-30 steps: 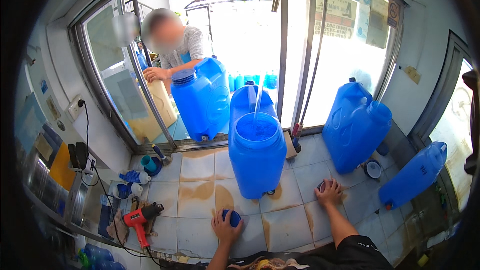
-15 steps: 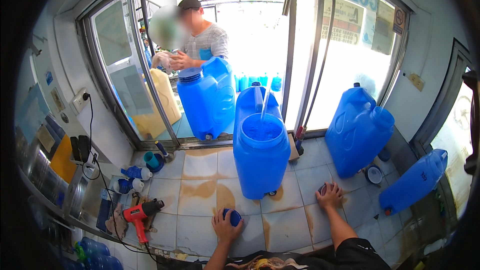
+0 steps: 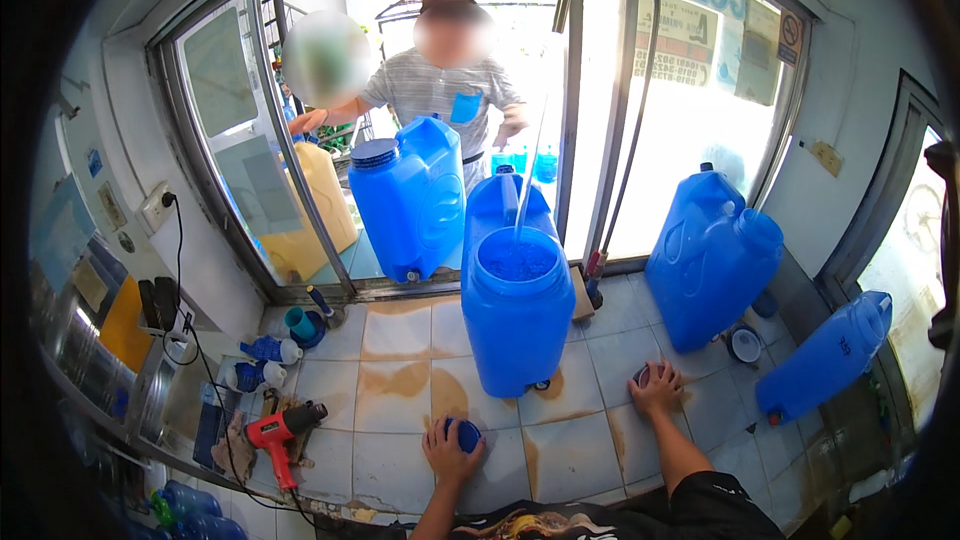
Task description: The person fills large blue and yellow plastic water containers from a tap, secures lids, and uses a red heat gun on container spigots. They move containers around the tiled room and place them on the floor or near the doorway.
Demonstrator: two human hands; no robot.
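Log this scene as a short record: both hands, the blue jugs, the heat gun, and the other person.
Left hand: touching a round blue cap; grip unclear
Right hand: on a round dark cap, partly covering it
Centre jug: blue, uncapped, water stream entering its mouth
Jug by the opening: blue, dark lid
Jugs at right: open blue jug; another blue jug beyond
Heat gun: red and black, lying at left
Other person: outside, grey shirt
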